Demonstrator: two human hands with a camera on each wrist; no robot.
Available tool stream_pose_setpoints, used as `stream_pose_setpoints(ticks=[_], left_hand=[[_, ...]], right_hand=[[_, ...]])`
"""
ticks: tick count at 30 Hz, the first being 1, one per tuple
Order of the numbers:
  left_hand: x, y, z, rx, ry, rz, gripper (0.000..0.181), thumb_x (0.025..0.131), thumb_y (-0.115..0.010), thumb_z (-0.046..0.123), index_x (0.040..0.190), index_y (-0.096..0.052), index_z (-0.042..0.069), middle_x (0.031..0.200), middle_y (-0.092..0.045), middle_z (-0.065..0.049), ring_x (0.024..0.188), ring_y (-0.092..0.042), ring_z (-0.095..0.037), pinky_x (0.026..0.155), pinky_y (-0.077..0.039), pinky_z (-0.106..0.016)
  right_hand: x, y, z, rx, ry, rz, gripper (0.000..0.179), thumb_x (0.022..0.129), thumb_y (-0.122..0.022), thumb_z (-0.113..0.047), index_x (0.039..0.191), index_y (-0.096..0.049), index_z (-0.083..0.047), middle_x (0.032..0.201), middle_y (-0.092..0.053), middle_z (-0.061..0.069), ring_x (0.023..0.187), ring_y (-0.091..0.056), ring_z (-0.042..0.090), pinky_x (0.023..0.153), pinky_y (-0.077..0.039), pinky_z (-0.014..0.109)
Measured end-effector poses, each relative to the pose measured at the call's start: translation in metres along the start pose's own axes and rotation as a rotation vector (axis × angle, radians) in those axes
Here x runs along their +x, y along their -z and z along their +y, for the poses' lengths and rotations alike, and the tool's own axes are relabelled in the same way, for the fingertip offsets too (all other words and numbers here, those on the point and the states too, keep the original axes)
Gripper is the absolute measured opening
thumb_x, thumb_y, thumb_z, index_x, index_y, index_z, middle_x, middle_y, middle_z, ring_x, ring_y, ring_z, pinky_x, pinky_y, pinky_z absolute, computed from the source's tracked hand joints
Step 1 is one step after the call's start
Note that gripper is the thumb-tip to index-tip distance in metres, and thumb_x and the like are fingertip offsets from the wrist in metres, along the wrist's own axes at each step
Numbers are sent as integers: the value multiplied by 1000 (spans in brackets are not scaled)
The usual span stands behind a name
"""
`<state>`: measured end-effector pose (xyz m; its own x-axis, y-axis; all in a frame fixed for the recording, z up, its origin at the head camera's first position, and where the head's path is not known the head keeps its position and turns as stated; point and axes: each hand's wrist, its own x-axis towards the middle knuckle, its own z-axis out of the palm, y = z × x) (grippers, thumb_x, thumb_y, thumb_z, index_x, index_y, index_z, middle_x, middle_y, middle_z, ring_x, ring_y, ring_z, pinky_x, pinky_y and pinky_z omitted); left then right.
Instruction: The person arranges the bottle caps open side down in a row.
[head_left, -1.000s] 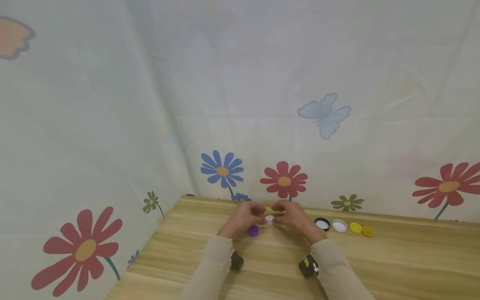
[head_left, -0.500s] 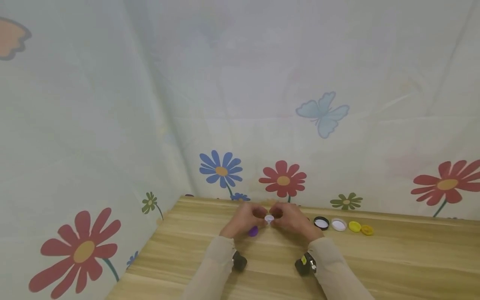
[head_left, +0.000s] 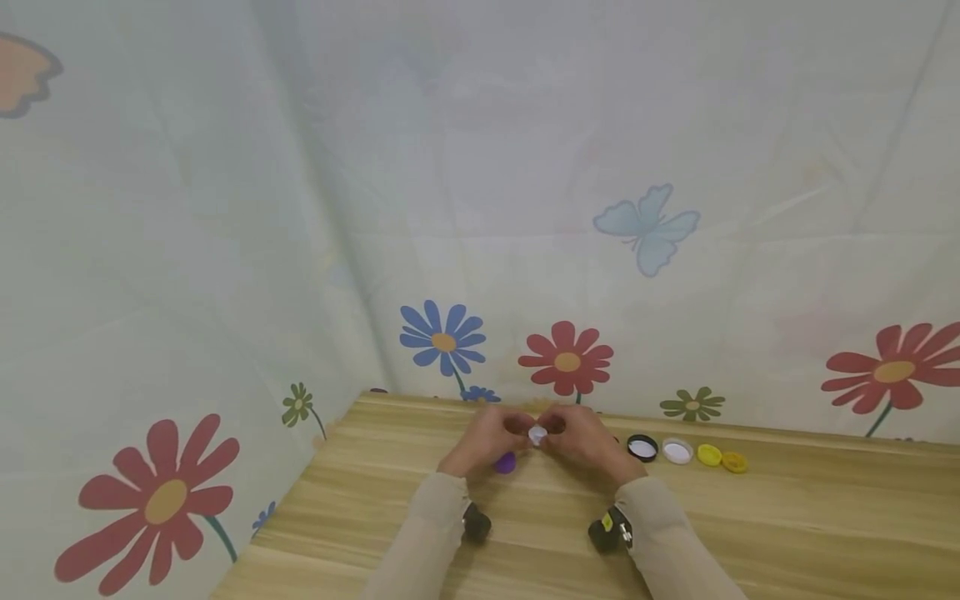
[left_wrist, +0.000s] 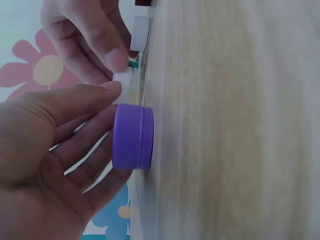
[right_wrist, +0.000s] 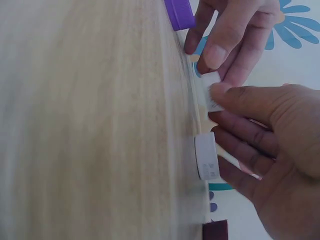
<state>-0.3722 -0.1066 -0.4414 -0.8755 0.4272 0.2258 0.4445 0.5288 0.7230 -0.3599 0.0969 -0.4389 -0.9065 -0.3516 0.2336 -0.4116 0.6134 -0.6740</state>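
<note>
A small white cap (head_left: 537,435) is pinched between my two hands near the back of the table. My left hand (head_left: 491,437) has its thumb and fingertips on the cap's left side. My right hand (head_left: 579,435) grips the right side, its thumb lying across the white cap (right_wrist: 213,100) in the right wrist view. A ribbed purple cap (left_wrist: 132,137) stands on the table beside the left hand's fingers, partly hidden by that hand in the head view. Near the right hand's lower fingers stands another white cap (right_wrist: 206,156), with faint print on its side.
To the right lie a black-rimmed lid (head_left: 642,447), a white lid (head_left: 677,451), a yellow cap (head_left: 709,454) and an orange-yellow ring-shaped cap (head_left: 735,462) in a row. A dark red cap (right_wrist: 215,230) shows at the right wrist view's bottom. A flower-printed curtain (head_left: 480,208) hangs behind the table's back edge.
Both hands' fingers have drawn in around the white cap, which sits slightly higher in the head view. The left hand now covers more of the purple cap.
</note>
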Motion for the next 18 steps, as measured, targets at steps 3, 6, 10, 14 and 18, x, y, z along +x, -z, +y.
stream_pose_setpoints(ticks=[3, 6, 10, 14, 18], left_hand=[[-2, 2, 1, -19, 8, 14, 23, 89, -82, 1, 112, -80, 0, 105, -79, -10, 94, -73, -19, 82, -58, -31], [-2, 4, 4, -35, -16, 32, 23, 90, -80, -2, 113, -79, -2, 106, -79, -13, 95, -74, -25, 80, -59, -30], [-3, 6, 8, -42, -62, 49, 23, 90, -79, -5, 113, -78, -5, 107, -78, -17, 97, -76, -32, 78, -60, -29], [-4, 6, 11, -39, -70, 58, 22, 90, -80, -4, 112, -79, -3, 108, -79, -15, 96, -77, -29, 78, -60, -26], [-7, 6, 13, -43, -84, 71, 22, 89, -81, -5, 111, -79, -1, 105, -79, -12, 94, -77, -27, 79, -61, -27]], right_hand=[[-1, 2, -2, 15, 28, 22, 14, 93, -81, -6, 107, -77, -6, 107, -77, 6, 106, -70, 29, 98, -55, 51], [-3, 6, -6, 24, 34, 33, 15, 94, -80, -6, 108, -77, -5, 109, -77, 9, 107, -70, 31, 98, -55, 51], [-5, 10, -8, 42, 28, 40, 15, 95, -79, -7, 110, -77, -5, 111, -77, 10, 106, -70, 30, 95, -57, 49], [-7, 11, -10, 57, 21, 63, 14, 96, -79, -9, 110, -78, -6, 108, -77, 7, 104, -71, 28, 91, -59, 46], [-10, 12, -13, 66, 33, 84, 11, 97, -79, -14, 106, -78, -8, 104, -78, 3, 102, -72, 27, 90, -59, 45]])
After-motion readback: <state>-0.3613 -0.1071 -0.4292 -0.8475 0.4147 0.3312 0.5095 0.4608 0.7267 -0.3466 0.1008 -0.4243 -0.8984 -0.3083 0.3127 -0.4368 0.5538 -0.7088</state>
